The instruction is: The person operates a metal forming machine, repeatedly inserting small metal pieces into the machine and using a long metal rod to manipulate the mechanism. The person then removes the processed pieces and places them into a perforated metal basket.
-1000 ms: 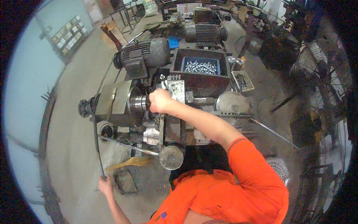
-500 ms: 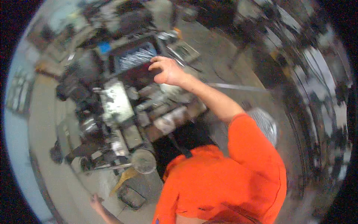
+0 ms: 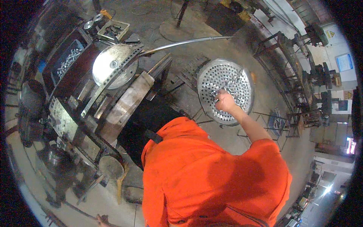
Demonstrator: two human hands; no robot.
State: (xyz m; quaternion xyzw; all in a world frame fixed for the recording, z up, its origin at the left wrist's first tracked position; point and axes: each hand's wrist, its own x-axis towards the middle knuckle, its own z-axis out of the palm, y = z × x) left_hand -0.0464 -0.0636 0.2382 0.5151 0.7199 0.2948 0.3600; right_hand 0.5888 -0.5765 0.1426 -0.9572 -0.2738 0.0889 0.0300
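The lathe (image 3: 87, 109), a dark, greasy machine, fills the left of the view, with a round polished metal cover (image 3: 113, 66) on top, a long curved steel rod (image 3: 181, 42) running off to the right from it, and a dark tray of small bright metal parts (image 3: 66, 62) at its far end. To the person's right, on a low stand above the concrete floor (image 3: 211, 30), sits a round perforated metal basket (image 3: 227, 89) holding a few small shiny metal pieces (image 3: 232, 85). The right hand (image 3: 225, 102) reaches into that basket, fingers curled down among the pieces; whether it grips one or has just let go cannot be told from this view. The left hand (image 3: 101, 218) barely shows at the lower edge, hanging low, and its grip cannot be read. A good way to work here is probably to keep the hand low over the perforated bottom, so that pieces are set down or picked up without bouncing toward the rim, and to keep the sleeve clear of the steel rod when turning back to the lathe.
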